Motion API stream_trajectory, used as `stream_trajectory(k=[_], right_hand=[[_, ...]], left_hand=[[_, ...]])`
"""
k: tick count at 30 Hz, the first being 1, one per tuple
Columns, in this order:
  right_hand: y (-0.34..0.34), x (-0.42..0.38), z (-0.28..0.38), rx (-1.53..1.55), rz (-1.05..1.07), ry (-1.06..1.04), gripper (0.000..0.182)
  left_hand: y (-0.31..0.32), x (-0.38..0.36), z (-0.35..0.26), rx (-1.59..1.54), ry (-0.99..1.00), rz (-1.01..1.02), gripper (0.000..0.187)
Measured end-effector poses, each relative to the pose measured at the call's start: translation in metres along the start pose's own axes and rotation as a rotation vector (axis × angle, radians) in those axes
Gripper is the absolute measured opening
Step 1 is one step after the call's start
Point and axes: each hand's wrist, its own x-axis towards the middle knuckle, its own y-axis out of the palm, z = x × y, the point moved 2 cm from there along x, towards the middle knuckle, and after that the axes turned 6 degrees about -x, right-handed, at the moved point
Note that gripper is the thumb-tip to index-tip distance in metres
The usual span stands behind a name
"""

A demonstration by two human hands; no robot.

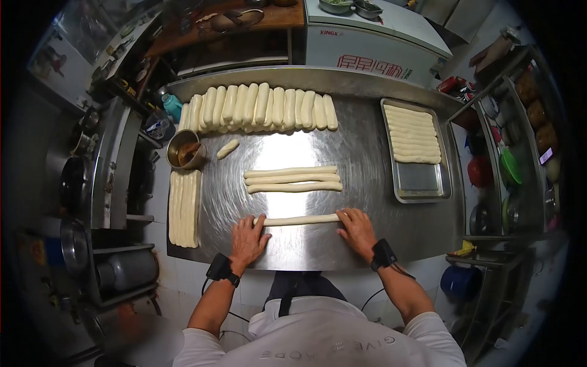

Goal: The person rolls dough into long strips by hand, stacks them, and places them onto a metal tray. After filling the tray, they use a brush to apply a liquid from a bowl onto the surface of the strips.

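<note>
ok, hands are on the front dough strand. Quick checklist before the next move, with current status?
1. Left hand on its end of the front strand: ok, touching.
2. Right hand on the other end: ok, touching.
3. Front strand apart from the three strands beyond it: ok, visible gap.
4. Worktop free of loose bits: not ok, a small dough piece lies near the metal pot.
5. Bare room in the tray: ok, its near end is uncovered.
6. Finger pressure on the front strand: cannot tell.
</note>
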Motion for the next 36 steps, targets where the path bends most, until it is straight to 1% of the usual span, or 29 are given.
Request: stream_trajectory(k=[1, 2, 3, 4, 5, 7, 8, 10, 11, 12, 13, 14, 15, 16, 18, 19, 20, 22, 23, 24, 25, 26, 27, 29, 30, 32, 33, 34, 36], right_hand=[[0.004, 0.004, -0.002, 0.011, -0.047, 0.005, 0.049], [0.009, 0.009, -0.005, 0.010, -0.047, 0.008, 0.049], [0.011, 0.018, -0.007, 0.047, -0.049, 0.038, 0.044], [0.011, 0.028, -0.011, 0.082, -0.052, 0.068, 0.038], [0.012, 0.037, -0.015, 0.079, -0.050, 0.069, 0.038], [0.007, 0.056, -0.015, 0.088, -0.196, 0.028, 0.037], [0.009, 0.064, -0.015, 0.088, -0.194, 0.032, 0.037], [0.013, 0.073, -0.016, 0.096, -0.300, 0.112, 0.040], [0.015, 0.076, -0.016, 0.091, -0.300, 0.116, 0.040], [0.018, 0.076, -0.017, 0.123, -0.347, 0.198, 0.042], [0.020, 0.072, -0.017, 0.155, -0.393, 0.283, 0.045], [0.022, 0.070, -0.017, 0.150, -0.393, 0.289, 0.045], [0.022, 0.070, -0.020, 0.166, -0.335, 0.310, 0.045], [0.019, 0.072, -0.024, 0.178, -0.280, 0.331, 0.044], [0.009, 0.083, -0.031, 0.180, -0.303, 0.359, 0.042], [0.004, 0.090, -0.037, 0.198, -0.313, 0.381, 0.040], [0.001, 0.104, -0.047, 0.189, -0.317, 0.387, 0.040], [-0.010, 0.160, -0.083, 0.235, -0.455, 0.477, 0.039], [-0.017, 0.192, -0.097, 0.303, -0.426, 0.504, 0.040], [-0.023, 0.225, -0.109, 0.372, -0.395, 0.529, 0.040], [-0.019, 0.256, -0.124, 0.441, -0.418, 0.547, 0.042], [-0.012, 0.285, -0.139, 0.510, -0.441, 0.563, 0.043], [-0.007, 0.309, -0.148, 0.509, -0.445, 0.562, 0.043], [0.001, 0.347, -0.157, 0.489, -0.401, 0.724, 0.050], [0.000, 0.358, -0.154, 0.490, -0.403, 0.720, 0.050], [-0.003, 0.375, -0.146, 0.466, -0.209, 0.874, 0.056], [-0.003, 0.375, -0.142, 0.525, -0.212, 0.798, 0.055], [-0.004, 0.375, -0.137, 0.521, -0.212, 0.791, 0.055], [-0.015, 0.368, -0.118, 0.630, -0.176, 0.712, 0.051]], left_hand=[[0.003, 0.003, 0.006, -0.037, 0.022, -0.004, 0.042], [0.005, 0.008, 0.012, -0.074, 0.045, -0.009, 0.032], [0.004, 0.014, 0.016, -0.076, 0.047, -0.007, 0.032], [0.002, 0.024, 0.021, -0.121, 0.048, -0.080, 0.025], [0.002, 0.034, 0.025, -0.167, 0.046, -0.152, 0.018], [-0.005, 0.053, 0.032, -0.190, 0.014, -0.189, 0.019], [-0.009, 0.062, 0.035, -0.207, -0.015, -0.227, 0.019], [-0.004, 0.071, 0.040, -0.225, -0.042, -0.230, 0.020], [-0.003, 0.074, 0.042, -0.258, -0.034, -0.273, 0.020], [-0.001, 0.075, 0.044, -0.291, -0.029, -0.314, 0.021], [0.001, 0.074, 0.046, -0.296, -0.027, -0.308, 0.021], [0.003, 0.074, 0.050, -0.392, -0.122, -0.283, 0.025], [0.005, 0.076, 0.055, -0.488, -0.212, -0.259, 0.029], [0.010, 0.077, 0.060, -0.497, -0.199, -0.261, 0.029], [0.018, 0.084, 0.070, -0.622, -0.173, -0.310, 0.035], [0.010, 0.085, 0.065, -0.631, -0.223, -0.258, 0.038], [0.002, 0.082, 0.058, -0.639, -0.215, -0.255, 0.038], [-0.006, 0.080, 0.048, -0.589, -0.264, -0.228, 0.038], [-0.007, 0.076, 0.045, -0.592, -0.255, -0.230, 0.038], [-0.008, 0.069, 0.041, -0.518, -0.179, -0.277, 0.038], [-0.010, 0.062, 0.037, -0.444, -0.105, -0.324, 0.037], [-0.013, 0.056, 0.032, -0.471, -0.110, -0.305, 0.037], [-0.017, 0.048, 0.026, -0.497, -0.116, -0.284, 0.037], [-0.022, 0.034, 0.019, -0.488, -0.087, -0.282, 0.035], [-0.024, 0.030, 0.017, -0.487, -0.085, -0.286, 0.035], [-0.025, 0.024, 0.013, -0.563, -0.102, -0.242, 0.032], [-0.024, 0.023, 0.012, -0.602, -0.130, -0.236, 0.029], [-0.024, 0.026, 0.014, -0.605, -0.132, -0.243, 0.029], [-0.021, 0.029, 0.011, -0.611, -0.081, -0.250, 0.032]])
